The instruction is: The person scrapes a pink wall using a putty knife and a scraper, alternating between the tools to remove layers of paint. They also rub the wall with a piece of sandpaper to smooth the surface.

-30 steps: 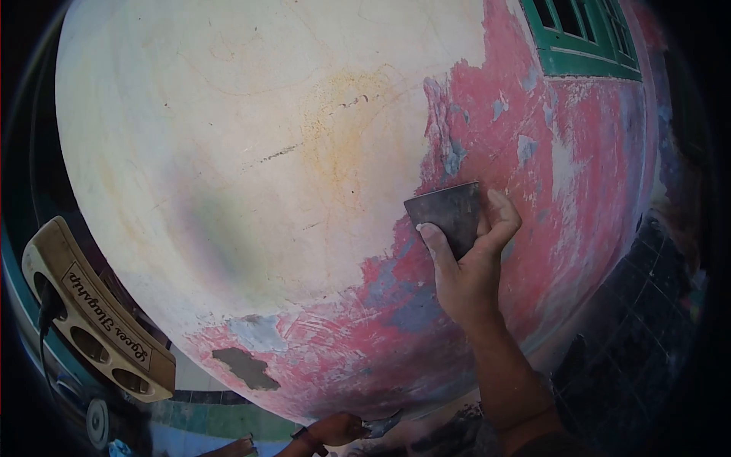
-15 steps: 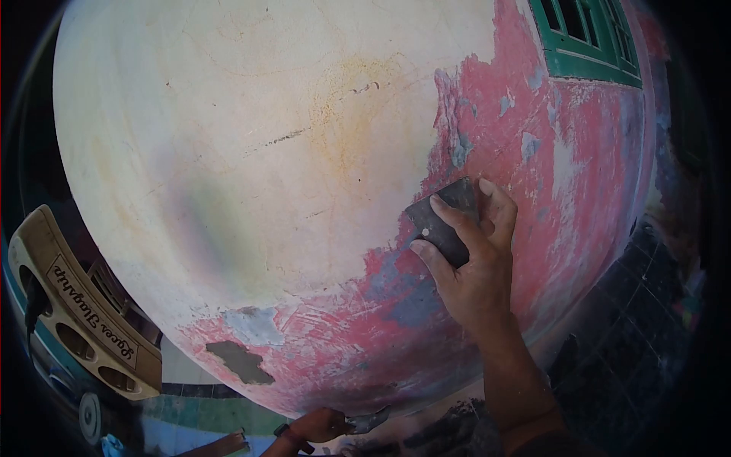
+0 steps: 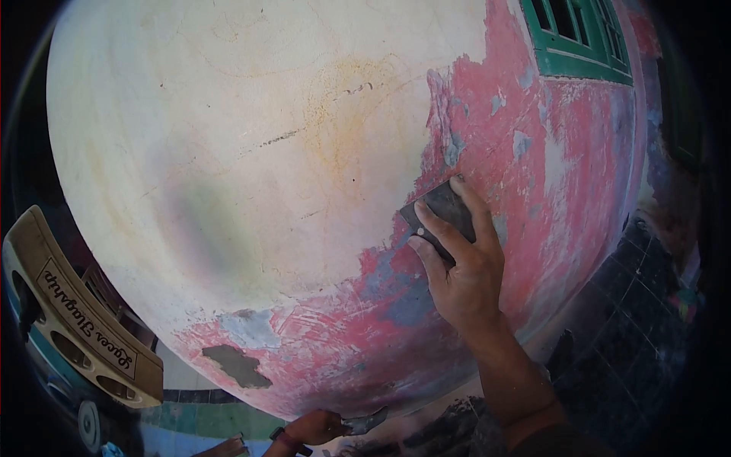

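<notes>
My right hand (image 3: 466,282) grips a flat dark rectangular block (image 3: 451,209), thumb and fingers spread over its face and edges. The block is against the wall (image 3: 304,228), at the border between the cream paint and the exposed pink layer. At the bottom edge, my left hand (image 3: 316,426), with a dark band at the wrist, is closed on a scraper-like tool (image 3: 367,420). The tool's grey blade points right, near the wall's lower edge. Blue-grey patches (image 3: 403,293) show around the pink area below the block.
A green-framed window (image 3: 582,42) is at the upper right. On the left stands a beige slotted object with lettering (image 3: 84,324), beside a round grey part (image 3: 89,426). Dark floor tiles (image 3: 620,305) lie at the lower right. A bare grey patch (image 3: 236,364) marks the lower wall.
The view has shifted slightly. My right hand's fingers have straightened and spread along the block, which remains near the same paint border. My left hand still holds its tool.
</notes>
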A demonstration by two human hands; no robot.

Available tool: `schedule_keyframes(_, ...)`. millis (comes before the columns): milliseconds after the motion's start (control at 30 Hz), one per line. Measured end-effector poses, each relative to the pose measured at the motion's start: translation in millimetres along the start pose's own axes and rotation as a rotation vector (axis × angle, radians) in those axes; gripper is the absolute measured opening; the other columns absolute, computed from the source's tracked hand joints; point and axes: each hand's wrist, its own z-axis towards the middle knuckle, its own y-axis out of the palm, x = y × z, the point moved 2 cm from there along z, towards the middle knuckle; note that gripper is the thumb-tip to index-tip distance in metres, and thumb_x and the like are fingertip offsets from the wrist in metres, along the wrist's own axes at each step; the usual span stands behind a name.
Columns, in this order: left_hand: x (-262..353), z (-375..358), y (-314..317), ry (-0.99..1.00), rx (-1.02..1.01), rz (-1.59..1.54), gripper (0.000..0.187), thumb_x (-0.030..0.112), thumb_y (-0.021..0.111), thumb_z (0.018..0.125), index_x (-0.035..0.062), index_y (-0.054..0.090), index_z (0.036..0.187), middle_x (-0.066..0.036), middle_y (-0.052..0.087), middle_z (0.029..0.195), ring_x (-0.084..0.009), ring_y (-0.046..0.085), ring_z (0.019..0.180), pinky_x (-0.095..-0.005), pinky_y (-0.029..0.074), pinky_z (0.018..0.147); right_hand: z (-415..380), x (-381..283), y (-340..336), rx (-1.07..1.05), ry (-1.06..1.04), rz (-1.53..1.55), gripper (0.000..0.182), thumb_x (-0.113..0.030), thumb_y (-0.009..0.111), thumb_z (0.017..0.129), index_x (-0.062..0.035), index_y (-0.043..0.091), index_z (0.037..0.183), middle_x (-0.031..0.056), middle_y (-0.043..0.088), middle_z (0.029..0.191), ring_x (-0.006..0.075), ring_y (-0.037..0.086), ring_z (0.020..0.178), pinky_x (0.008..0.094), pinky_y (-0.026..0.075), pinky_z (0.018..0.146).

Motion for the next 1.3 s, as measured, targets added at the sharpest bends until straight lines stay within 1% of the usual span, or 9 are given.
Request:
schedule_keyframes(67,-0.7,-2.3,-0.7,0.04,-0.022,0.009,0.03,0.033,0.069,0.102,0.0051,0.079,0.099,-0.016,0.073,0.09,-0.0362,0.071,0.083,-0.0437,0.054,0.075,0.6,-3.2,-2.5,-0.041,-0.014,-0.06,0.04,-0.013,0.081,0.089,-0.015,0.076,0.129,0.0187,0.056,0.148,0.0377,0.062,0.12,0.0447,0.054,0.1)
schedule_keyframes(167,10.7,-4.8,-6.4,0.078,0.032,-0.074,0.034,0.034,0.071,0.1,0.0011,0.076,0.093,-0.02,0.071,0.088,-0.0402,0.069,0.08,-0.0457,0.053,0.073,1.0,-6.4,-1.2,-0.029,0.002,-0.095,0.037,-0.014,0.08,0.09,-0.0133,0.077,0.127,0.016,0.059,0.146,0.0361,0.062,0.12,0.0444,0.054,0.1)
schedule_keyframes(300,13.5,-5.7,-5.4,0.07,0.047,-0.082,0.035,0.035,0.071,0.101,0.0004,0.076,0.094,-0.02,0.071,0.088,-0.0399,0.07,0.08,-0.045,0.054,0.073,13.5,-7.2,3.5,0.033,-0.01,-0.07,0.036,-0.015,0.08,0.09,-0.0129,0.078,0.126,0.0167,0.058,0.146,0.0375,0.062,0.117,0.0454,0.054,0.099)
schedule_keyframes(567,15.3,-4.0,-2.2,0.1,0.055,-0.058,0.037,0.036,0.071,0.101,-0.0001,0.076,0.095,-0.019,0.072,0.086,-0.0389,0.07,0.08,-0.0445,0.054,0.073,4.6,-14.2,-9.1,-0.095,0.008,-0.1,0.034,-0.017,0.079,0.092,-0.0125,0.078,0.125,0.0159,0.059,0.144,0.037,0.062,0.118,0.045,0.054,0.098)
schedule_keyframes(667,13.3,0.6,-5.1,0.059,-0.021,-0.053,0.03,0.033,0.069,0.103,0.0052,0.079,0.099,-0.016,0.072,0.087,-0.0349,0.071,0.079,-0.0424,0.054,0.073,16.7,-13.6,-7.8,-0.07,-0.041,-0.122,0.035,-0.017,0.079,0.091,-0.0125,0.077,0.126,0.0161,0.058,0.145,0.0372,0.062,0.114,0.0455,0.054,0.097)
schedule_keyframes(867,22.7,7.1,-3.7,0.03,-0.047,-0.083,0.037,0.036,0.072,0.1,0.0006,0.075,0.091,-0.018,0.07,0.084,-0.0385,0.069,0.078,-0.0454,0.053,0.072,-4.6,-16.6,-7.4,-0.116,0.062,-0.079,0.036,-0.019,0.081,0.091,-0.0125,0.077,0.126,0.016,0.058,0.144,0.0391,0.061,0.121,0.0453,0.054,0.099)
schedule_keyframes(1067,15.6,1.3,-0.3,0.057,0.009,-0.056,0.034,0.035,0.072,0.099,0.0021,0.076,0.09,-0.018,0.072,0.087,-0.0397,0.07,0.08,-0.047,0.053,0.072,0.0,-17.6,-2.4,-0.053,0.088,-0.02,0.037,-0.021,0.081,0.091,-0.0121,0.077,0.126,0.0179,0.057,0.144,0.0407,0.061,0.122,0.0471,0.054,0.099)
schedule_keyframes(1167,12.6,-1.7,-2.2,0.107,0.059,-0.011,0.03,0.03,0.074,0.098,0.0018,0.075,0.088,-0.017,0.069,0.08,-0.0366,0.068,0.071,-0.0431,0.052,0.065,-7.8,-23.0,-4.7,-0.069,0.068,-0.089,0.036,-0.022,0.081,0.092,-0.0117,0.077,0.126,0.0181,0.057,0.144,0.0408,0.061,0.121,0.0477,0.054,0.099)
schedule_keyframes(1300,13.5,-8.9,-7.3,0.078,0.023,0.015,0.031,0.032,0.073,0.098,0.0019,0.075,0.088,-0.018,0.069,0.082,-0.0386,0.068,0.074,-0.0444,0.052,0.067,-0.4,-23.1,-0.2,-0.025,0.1,-0.062,0.036,-0.023,0.08,0.092,-0.0116,0.077,0.126,0.0175,0.057,0.144,0.0399,0.062,0.12,0.0475,0.054,0.099)
